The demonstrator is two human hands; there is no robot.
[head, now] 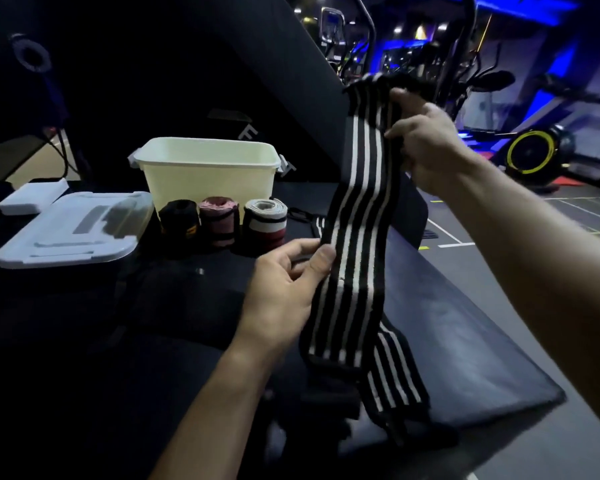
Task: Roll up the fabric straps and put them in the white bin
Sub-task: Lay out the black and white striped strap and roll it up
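A long black strap with white stripes [355, 216] hangs stretched in the air over the dark table. My right hand [426, 140] grips its top end, raised at the upper right. My left hand [288, 282] pinches its left edge about halfway down, thumb on the front. The strap's lower end folds onto the table near the front. The white bin [208, 168] stands open at the back of the table. Three rolled straps stand in front of it: a black one [179, 216], a pink one [219, 220] and a grey-and-maroon one [265, 221].
The bin's clear lid [73, 230] lies left of the bin, with a white box [32, 199] behind it. The table's right edge [482, 306] runs diagonally; beyond it is gym floor with exercise machines. Dark fabric lies on the table near me.
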